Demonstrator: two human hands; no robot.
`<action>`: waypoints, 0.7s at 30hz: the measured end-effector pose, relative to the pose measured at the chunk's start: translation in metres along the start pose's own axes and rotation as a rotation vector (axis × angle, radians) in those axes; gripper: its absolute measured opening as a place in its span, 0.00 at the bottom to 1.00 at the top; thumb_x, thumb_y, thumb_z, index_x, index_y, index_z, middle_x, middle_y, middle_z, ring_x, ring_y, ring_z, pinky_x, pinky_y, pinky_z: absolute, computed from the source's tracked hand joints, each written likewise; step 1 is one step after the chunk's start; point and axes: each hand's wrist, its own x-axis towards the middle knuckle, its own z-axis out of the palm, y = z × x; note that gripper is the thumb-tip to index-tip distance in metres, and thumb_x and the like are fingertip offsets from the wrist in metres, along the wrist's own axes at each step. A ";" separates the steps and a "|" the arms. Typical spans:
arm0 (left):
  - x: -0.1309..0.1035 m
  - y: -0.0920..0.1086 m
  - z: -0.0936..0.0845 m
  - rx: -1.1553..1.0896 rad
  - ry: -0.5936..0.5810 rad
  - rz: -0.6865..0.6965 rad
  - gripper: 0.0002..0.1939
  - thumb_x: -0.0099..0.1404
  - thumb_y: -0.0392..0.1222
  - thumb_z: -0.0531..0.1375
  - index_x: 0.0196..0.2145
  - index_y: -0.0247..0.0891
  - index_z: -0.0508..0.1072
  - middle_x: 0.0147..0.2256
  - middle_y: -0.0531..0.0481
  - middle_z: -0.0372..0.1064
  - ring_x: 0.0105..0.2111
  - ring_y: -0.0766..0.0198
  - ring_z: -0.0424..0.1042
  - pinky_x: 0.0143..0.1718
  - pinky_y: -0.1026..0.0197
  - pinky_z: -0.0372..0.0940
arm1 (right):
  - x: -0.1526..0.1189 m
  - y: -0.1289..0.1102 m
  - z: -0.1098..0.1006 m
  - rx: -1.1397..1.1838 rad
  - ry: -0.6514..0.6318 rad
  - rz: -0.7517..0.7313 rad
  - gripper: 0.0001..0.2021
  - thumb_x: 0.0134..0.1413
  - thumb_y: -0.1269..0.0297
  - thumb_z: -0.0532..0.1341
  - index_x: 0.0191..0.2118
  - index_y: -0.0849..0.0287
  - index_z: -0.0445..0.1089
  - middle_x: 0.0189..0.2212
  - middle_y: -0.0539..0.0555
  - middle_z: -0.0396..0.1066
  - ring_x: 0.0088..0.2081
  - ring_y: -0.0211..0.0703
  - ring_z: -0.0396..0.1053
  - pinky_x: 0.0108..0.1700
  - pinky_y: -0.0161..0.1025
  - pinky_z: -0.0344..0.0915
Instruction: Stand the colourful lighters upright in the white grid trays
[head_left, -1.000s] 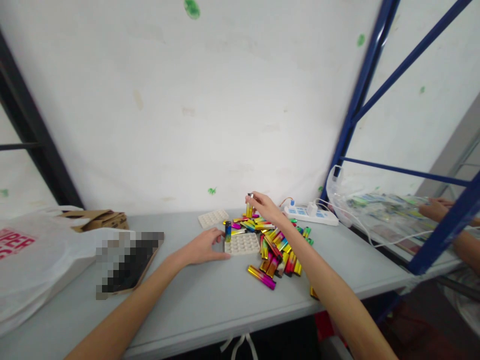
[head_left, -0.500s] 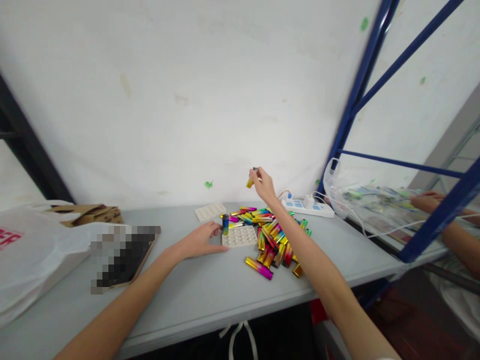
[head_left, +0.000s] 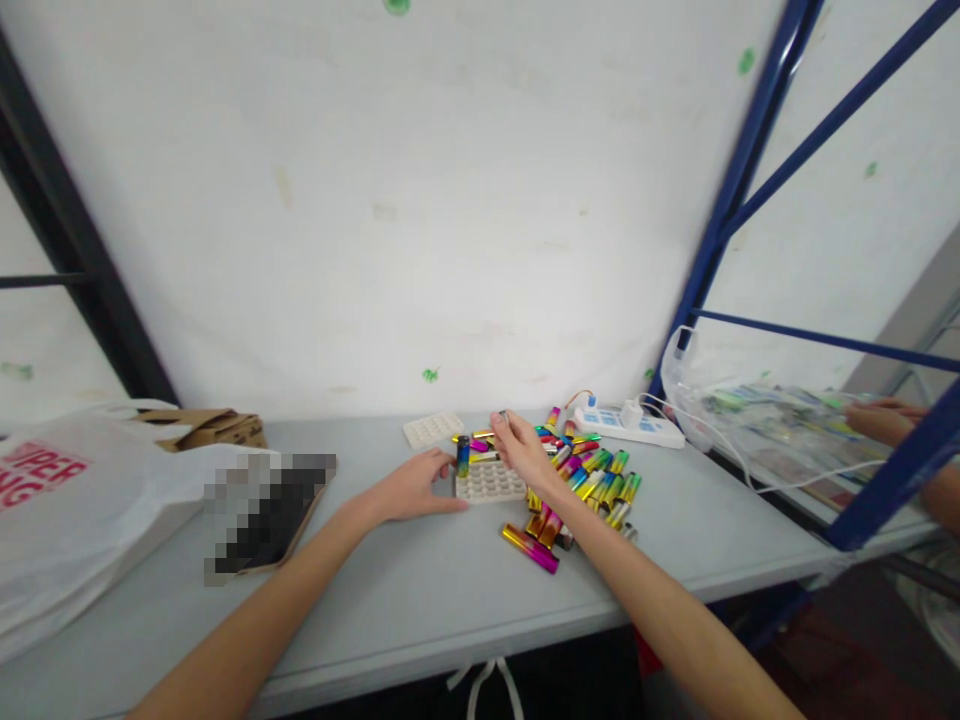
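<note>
A cream tray with rows of holes (head_left: 489, 484) lies on the table. One lighter with a blue-and-yellow metallic case (head_left: 463, 457) stands upright at its back left corner. My left hand (head_left: 414, 486) rests at the tray's left end, thumb and fingers spread apart, the thumb by the front corner. Above the tray's back right part, my right hand (head_left: 520, 446) is closed in a pinch on a lighter; only a small dark end (head_left: 503, 413) shows, the rest hidden by the fingers. A heap of shiny multicoloured lighters (head_left: 592, 478) lies right of the tray, partly behind my right forearm.
Behind stands a second cream tray (head_left: 433, 430). A white power strip (head_left: 630, 427) lies at the back right, near a blue metal post (head_left: 694, 270). On the left are a phone-like dark slab (head_left: 274, 520), a white plastic bag (head_left: 112, 500) and cardboard (head_left: 217, 428). Another person's hand (head_left: 889, 418) shows far right.
My right hand has come down with the lighter from above the heap to the tray. My left hand stays beside the tray. The whole view has shifted slightly.
</note>
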 end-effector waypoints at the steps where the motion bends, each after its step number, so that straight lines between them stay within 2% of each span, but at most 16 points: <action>1: 0.000 0.000 0.000 0.004 -0.004 -0.001 0.27 0.55 0.65 0.64 0.38 0.37 0.71 0.38 0.45 0.70 0.38 0.53 0.70 0.40 0.57 0.64 | -0.001 0.001 0.000 -0.021 0.033 -0.005 0.23 0.63 0.41 0.51 0.26 0.54 0.55 0.19 0.44 0.52 0.22 0.36 0.53 0.24 0.34 0.52; 4: 0.000 -0.001 0.000 0.006 -0.003 -0.002 0.28 0.54 0.65 0.64 0.39 0.37 0.71 0.37 0.46 0.70 0.38 0.52 0.70 0.40 0.56 0.65 | -0.004 0.004 -0.003 -0.070 0.110 0.008 0.22 0.60 0.47 0.54 0.21 0.54 0.53 0.17 0.45 0.51 0.23 0.37 0.52 0.26 0.35 0.49; 9: 0.000 -0.002 0.001 0.002 0.011 -0.007 0.28 0.54 0.64 0.65 0.39 0.37 0.72 0.38 0.46 0.70 0.38 0.53 0.70 0.41 0.56 0.65 | -0.006 0.014 0.000 -0.182 0.158 -0.005 0.18 0.56 0.56 0.52 0.19 0.55 0.53 0.18 0.45 0.51 0.24 0.37 0.51 0.27 0.35 0.45; 16: 0.000 -0.002 0.001 -0.010 0.006 -0.011 0.28 0.53 0.64 0.65 0.40 0.37 0.72 0.38 0.46 0.70 0.39 0.53 0.70 0.41 0.56 0.65 | -0.005 0.014 0.002 -0.187 0.048 0.009 0.22 0.59 0.48 0.54 0.20 0.56 0.55 0.18 0.45 0.52 0.23 0.36 0.52 0.27 0.35 0.47; 21: 0.000 -0.001 0.000 0.001 -0.001 -0.016 0.28 0.54 0.65 0.65 0.39 0.37 0.72 0.38 0.46 0.70 0.38 0.53 0.70 0.41 0.55 0.65 | -0.007 0.015 0.001 -0.249 0.008 0.016 0.20 0.59 0.54 0.52 0.19 0.55 0.53 0.17 0.45 0.49 0.23 0.37 0.51 0.27 0.36 0.46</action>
